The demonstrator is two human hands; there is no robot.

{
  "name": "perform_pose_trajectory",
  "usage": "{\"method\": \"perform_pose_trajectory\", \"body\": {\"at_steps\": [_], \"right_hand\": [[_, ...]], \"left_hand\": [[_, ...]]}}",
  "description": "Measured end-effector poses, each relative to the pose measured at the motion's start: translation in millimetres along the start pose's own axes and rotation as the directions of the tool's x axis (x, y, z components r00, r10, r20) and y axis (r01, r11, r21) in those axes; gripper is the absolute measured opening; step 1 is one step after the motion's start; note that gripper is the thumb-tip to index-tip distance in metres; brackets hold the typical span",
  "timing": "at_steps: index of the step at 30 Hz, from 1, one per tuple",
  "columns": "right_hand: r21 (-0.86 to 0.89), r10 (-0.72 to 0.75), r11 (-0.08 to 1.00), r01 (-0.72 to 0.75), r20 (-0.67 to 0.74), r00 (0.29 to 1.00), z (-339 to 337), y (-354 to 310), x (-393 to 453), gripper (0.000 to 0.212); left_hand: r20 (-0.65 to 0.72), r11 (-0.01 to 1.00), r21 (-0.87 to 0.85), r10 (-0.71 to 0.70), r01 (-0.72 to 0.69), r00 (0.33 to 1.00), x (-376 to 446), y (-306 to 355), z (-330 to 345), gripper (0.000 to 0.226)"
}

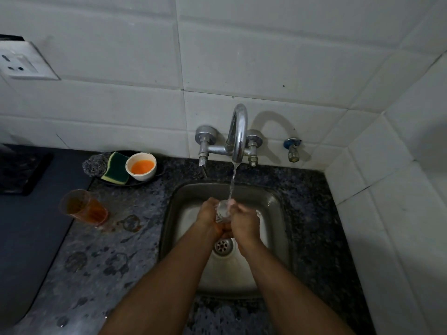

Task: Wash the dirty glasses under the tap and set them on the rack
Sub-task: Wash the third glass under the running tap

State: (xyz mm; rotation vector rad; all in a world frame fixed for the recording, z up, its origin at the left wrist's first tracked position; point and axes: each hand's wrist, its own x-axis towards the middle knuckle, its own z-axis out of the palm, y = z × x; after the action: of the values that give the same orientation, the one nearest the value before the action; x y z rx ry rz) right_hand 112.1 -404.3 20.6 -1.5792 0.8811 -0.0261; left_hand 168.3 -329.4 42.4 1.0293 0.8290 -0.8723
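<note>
Two bare forearms reach up from the bottom edge and meet over the steel sink (278,209). Between the hands sits a clear glass (223,210). The left hand (209,217) has its fingers curled round the glass's left side. The right hand (244,222) wraps the right side in the same way, so both are grasping it, the heels of the hands touching beneath it.

A thin stream of water (232,182) falls from the curved tap (238,131) straight onto the glass's rim, right at the fingertips. Just below the heels of the hands, towards the camera, lies the drain (222,246).

Well to the left of the left fingers, on the wet speckled countertop (116,257), is a second glass (83,206), part full of amber liquid. Brownish ring marks lie between it and the sink's edge.

Further up and left of the fingers, against the tiled wall (266,56), a dark dish (135,183) holds three things side by side: a steel scrubber (94,164), a green-and-yellow sponge (116,171) and a white bowl (142,176) of orange liquid (what the liquid is cannot be told). Up and to the right of the fingers, beside the tap, a small valve (293,148) juts from the wall. Far up-left is a wall socket (24,61).
</note>
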Motion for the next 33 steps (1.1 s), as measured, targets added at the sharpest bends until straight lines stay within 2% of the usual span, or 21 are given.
{"method": "perform_pose_trajectory", "body": {"at_steps": [3, 5, 7, 9, 11, 12, 13, 15, 17, 19, 20, 23, 25, 27, 29, 30, 32, 33], "right_hand": [[0.026, -0.067, 0.998, 0.065, 0.065, 0.996, -4.4, 4.3, -3.4, 0.020], [0.078, 0.020, 0.997, -0.027, 0.081, 0.996, -4.1, 2.5, -1.0, 0.019], [0.080, 0.098, 0.992, -0.102, 0.051, 0.994, -1.7, -1.4, 2.5, 0.031], [0.065, 0.112, 0.991, -0.114, 0.027, 0.993, 0.1, -4.3, 2.5, 0.035], [0.058, 0.069, 0.996, -0.073, 0.067, 0.995, 0.8, -4.9, -2.3, 0.032], [0.044, 0.038, 0.998, -0.043, 0.095, 0.995, 0.9, -4.9, -6.0, 0.030], [0.001, -0.004, 1.000, 0.004, 0.110, 0.994, 0.9, -5.6, -8.7, 0.031], [-0.150, -0.135, 0.977, 0.149, 0.102, 0.986, -2.4, -3.5, -8.5, 0.032], [-0.286, -0.247, 0.921, 0.265, 0.098, 0.964, -8.8, -6.0, -7.6, 0.031], [-0.294, -0.256, 0.914, 0.278, 0.113, 0.960, -13.5, -7.8, -6.1, 0.034], [-0.239, -0.237, 0.934, 0.265, 0.137, 0.962, -13.1, -7.2, -5.9, 0.037], [-0.178, -0.204, 0.955, 0.237, 0.183, 0.962, -9.4, -8.8, -10.5, 0.035], [-0.203, -0.288, 0.923, 0.328, 0.204, 0.936, -12.4, -7.6, -9.3, 0.028], [-0.227, -0.337, 0.893, 0.388, 0.235, 0.912, -14.5, -3.9, -9.9, 0.031], [-0.162, -0.256, 0.944, 0.286, 0.182, 0.949, -13.4, -4.0, -9.7, 0.035], [-0.039, -0.140, 0.988, 0.147, 0.146, 0.979, -10.6, -6.8, -8.7, 0.036], [0.197, 0.105, 0.970, -0.140, 0.177, 0.979, -8.5, -13.8, -7.9, 0.037], [0.210, 0.141, 0.961, -0.181, 0.195, 0.971, -8.9, -16.5, -7.7, 0.038]], "left_hand": [[-0.005, 1.000, 0.012, 0.017, -0.017, 1.000, 2.6, 1.2, -2.8, 0.036], [0.013, 0.999, -0.001, 0.034, -0.034, 0.999, 1.2, -1.2, -4.0, 0.037], [0.019, 0.999, -0.031, 0.044, -0.043, 0.999, 5.6, -2.9, -4.8, 0.036], [-0.002, 0.996, -0.066, 0.058, -0.058, 0.998, 6.3, -4.8, -4.7, 0.032], [-0.056, 0.992, -0.084, 0.094, -0.099, 0.994, 13.5, -8.6, -5.7, 0.034], [-0.101, 0.986, -0.095, 0.128, -0.137, 0.987, 16.9, -11.6, -7.0, 0.046], [-0.150, 0.979, -0.089, 0.167, -0.182, 0.975, 20.4, -13.9, -9.1, 0.060], [-0.229, 0.962, -0.114, 0.219, -0.249, 0.948, 18.5, -15.5, -9.4, 0.070], [-0.205, 0.951, -0.142, 0.243, -0.275, 0.948, 21.5, -13.9, -9.1, 0.078], [-0.151, 0.938, -0.196, 0.261, -0.287, 0.954, 32.1, -9.9, -13.0, 0.090], [-0.116, 0.933, -0.216, 0.268, -0.288, 0.956, 34.2, -7.2, -14.3, 0.081], [-0.043, 0.923, -0.253, 0.290, -0.291, 0.956, 20.0, -4.8, -10.6, 0.024], [-0.155, 0.910, -0.280, 0.271, -0.306, 0.950, 17.1, -5.6, -3.3, 0.015], [-0.239, 0.895, -0.307, 0.257, -0.324, 0.936, 13.0, -6.2, 0.4, 0.021], [-0.154, 0.908, -0.302, 0.254, -0.290, 0.955, 13.3, -8.6, 0.9, 0.026], [-0.093, 0.914, -0.302, 0.253, -0.269, 0.963, 11.5, -9.1, -0.4, 0.029], [-0.037, 0.904, -0.343, 0.259, -0.256, 0.965, 10.7, -8.4, -1.8, 0.032], [-0.019, 0.901, -0.353, 0.260, -0.250, 0.965, 12.6, -7.2, -1.6, 0.036]]}}
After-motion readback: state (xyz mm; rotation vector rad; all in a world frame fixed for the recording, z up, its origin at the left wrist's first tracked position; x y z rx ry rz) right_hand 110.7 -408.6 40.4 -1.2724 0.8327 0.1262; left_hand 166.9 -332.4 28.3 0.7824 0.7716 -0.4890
